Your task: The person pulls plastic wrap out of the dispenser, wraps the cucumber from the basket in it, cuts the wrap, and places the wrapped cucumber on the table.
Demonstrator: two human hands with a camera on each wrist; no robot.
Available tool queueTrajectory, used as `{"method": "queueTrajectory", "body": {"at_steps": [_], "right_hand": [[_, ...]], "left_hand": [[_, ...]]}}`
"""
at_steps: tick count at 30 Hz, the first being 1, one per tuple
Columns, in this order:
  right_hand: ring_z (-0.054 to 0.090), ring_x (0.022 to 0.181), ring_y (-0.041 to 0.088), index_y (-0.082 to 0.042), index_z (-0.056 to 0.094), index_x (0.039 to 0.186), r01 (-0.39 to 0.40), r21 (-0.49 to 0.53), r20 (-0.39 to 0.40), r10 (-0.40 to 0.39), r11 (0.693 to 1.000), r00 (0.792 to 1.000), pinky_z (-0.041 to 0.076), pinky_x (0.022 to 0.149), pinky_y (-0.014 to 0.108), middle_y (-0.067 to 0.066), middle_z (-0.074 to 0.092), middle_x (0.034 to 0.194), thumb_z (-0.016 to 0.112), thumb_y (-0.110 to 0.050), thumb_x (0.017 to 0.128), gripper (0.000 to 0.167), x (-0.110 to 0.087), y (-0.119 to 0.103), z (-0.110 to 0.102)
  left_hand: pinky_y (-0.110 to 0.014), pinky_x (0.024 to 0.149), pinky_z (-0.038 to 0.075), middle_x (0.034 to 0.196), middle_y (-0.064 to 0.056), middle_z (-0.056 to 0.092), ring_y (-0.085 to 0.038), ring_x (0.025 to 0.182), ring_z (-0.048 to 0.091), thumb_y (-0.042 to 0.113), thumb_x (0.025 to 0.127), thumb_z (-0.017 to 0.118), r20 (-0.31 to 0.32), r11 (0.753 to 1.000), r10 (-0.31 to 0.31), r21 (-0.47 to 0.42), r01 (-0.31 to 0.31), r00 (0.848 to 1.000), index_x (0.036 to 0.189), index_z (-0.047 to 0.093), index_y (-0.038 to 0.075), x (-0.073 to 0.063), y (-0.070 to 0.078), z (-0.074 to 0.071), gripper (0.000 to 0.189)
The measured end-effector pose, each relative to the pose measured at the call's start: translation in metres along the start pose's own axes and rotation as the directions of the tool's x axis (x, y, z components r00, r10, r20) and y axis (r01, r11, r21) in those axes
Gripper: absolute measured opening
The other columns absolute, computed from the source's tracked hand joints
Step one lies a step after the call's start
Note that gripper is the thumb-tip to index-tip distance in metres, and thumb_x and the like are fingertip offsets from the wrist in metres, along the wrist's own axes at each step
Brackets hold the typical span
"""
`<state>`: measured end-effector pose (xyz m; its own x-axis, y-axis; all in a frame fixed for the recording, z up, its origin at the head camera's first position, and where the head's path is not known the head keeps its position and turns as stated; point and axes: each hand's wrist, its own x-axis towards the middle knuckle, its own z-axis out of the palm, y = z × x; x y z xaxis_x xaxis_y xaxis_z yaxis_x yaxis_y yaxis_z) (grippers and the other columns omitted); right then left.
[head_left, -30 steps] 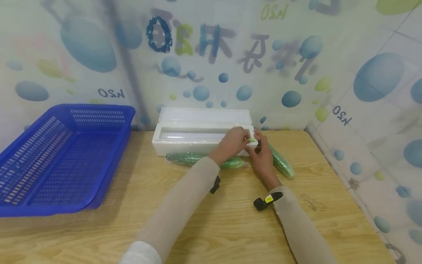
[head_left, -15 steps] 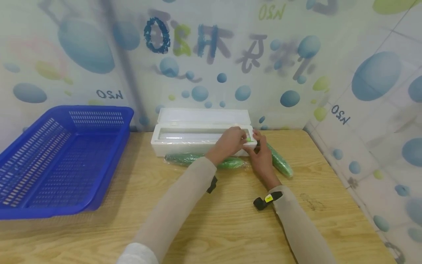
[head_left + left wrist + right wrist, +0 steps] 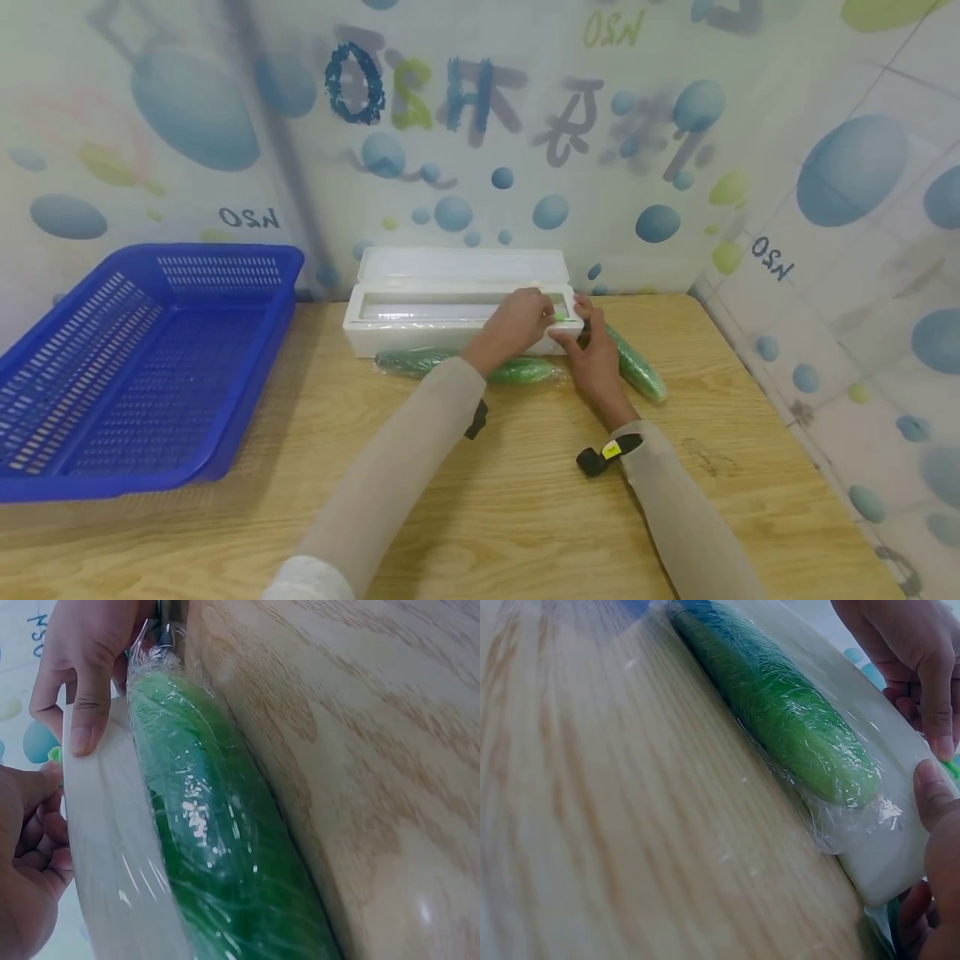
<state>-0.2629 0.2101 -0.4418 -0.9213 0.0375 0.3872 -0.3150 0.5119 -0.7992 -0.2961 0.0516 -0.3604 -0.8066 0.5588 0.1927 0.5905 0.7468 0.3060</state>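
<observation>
A long white cling film dispenser (image 3: 405, 337) stands against the wall with its lid (image 3: 465, 265) raised. Film hangs over its front side. At the right end of its front rim, my left hand (image 3: 513, 329) pinches a small green slide cutter (image 3: 560, 317). My right hand (image 3: 597, 362) grips the dispenser's right end, its thumb on the front face in the left wrist view. A film-wrapped cucumber (image 3: 202, 802) lies along the dispenser's front, partly hidden by my left arm in the head view. Another cucumber (image 3: 637, 367) lies at an angle just right of my right hand.
A blue plastic basket (image 3: 210, 417) with slotted walls stands on the left of the wooden table (image 3: 525, 525). A patterned wall (image 3: 465, 150) rises right behind the dispenser, and another wall (image 3: 840, 317) runs along the table's right edge.
My left hand has slid a short way left along the dispenser's front rim with the green slide cutter. My right hand keeps its hold on the right end.
</observation>
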Motion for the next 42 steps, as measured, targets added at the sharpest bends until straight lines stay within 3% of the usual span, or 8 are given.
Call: {"method": "queueTrajectory", "body": {"at_steps": [8,15,23,31,42], "right_hand": [[0.050,0.113,0.019,-0.019,0.035,0.139,-0.027,-0.033,0.001,0.027,0.999,1.000,0.043,0.093,0.040,-0.015,0.029,0.152,0.062,-0.035,0.091,0.057,0.001,0.001,-0.005],[0.047,0.120,0.019,-0.012,0.038,0.135,-0.007,0.006,0.013,0.006,1.000,1.000,0.042,0.097,0.041,-0.008,0.029,0.153,0.063,-0.034,0.090,0.056,-0.002,0.002,-0.004],[0.047,0.119,0.020,-0.017,0.036,0.138,0.001,-0.031,0.000,-0.001,1.000,1.000,0.041,0.097,0.042,-0.010,0.030,0.152,0.062,-0.036,0.091,0.058,0.000,-0.001,-0.002],[0.047,0.114,0.022,-0.022,0.033,0.143,-0.026,-0.052,0.012,0.027,0.998,1.000,0.041,0.095,0.042,-0.006,0.031,0.152,0.062,-0.038,0.091,0.062,0.001,-0.003,-0.001],[0.047,0.118,0.021,-0.022,0.032,0.144,-0.032,-0.036,0.020,0.033,0.999,0.999,0.040,0.097,0.043,-0.009,0.030,0.152,0.061,-0.041,0.091,0.063,0.001,-0.002,-0.003]], "left_hand": [[-0.030,0.086,0.047,0.097,-0.008,0.067,-0.021,0.093,0.061,0.016,0.095,0.061,-0.016,0.999,0.013,-0.040,-0.014,1.000,0.104,0.070,0.003,-0.006,-0.011,-0.005,0.019],[-0.030,0.084,0.048,0.096,-0.008,0.065,-0.021,0.091,0.061,0.017,0.095,0.061,0.000,0.999,0.005,-0.032,-0.005,1.000,0.105,0.070,0.003,-0.011,-0.016,-0.004,0.020],[-0.032,0.084,0.048,0.095,-0.009,0.065,-0.022,0.091,0.061,0.015,0.095,0.061,-0.017,0.999,0.019,-0.040,-0.019,1.000,0.103,0.070,0.002,-0.017,-0.020,-0.010,0.018],[-0.030,0.083,0.048,0.095,-0.008,0.065,-0.020,0.091,0.060,0.016,0.095,0.060,0.001,0.998,-0.014,-0.057,0.014,1.000,0.105,0.069,0.003,-0.022,-0.026,-0.013,0.019],[-0.031,0.082,0.049,0.093,-0.009,0.066,-0.021,0.088,0.061,0.014,0.094,0.062,-0.038,0.997,0.021,-0.072,-0.024,0.999,0.102,0.070,0.001,-0.029,-0.034,-0.016,0.017]]}}
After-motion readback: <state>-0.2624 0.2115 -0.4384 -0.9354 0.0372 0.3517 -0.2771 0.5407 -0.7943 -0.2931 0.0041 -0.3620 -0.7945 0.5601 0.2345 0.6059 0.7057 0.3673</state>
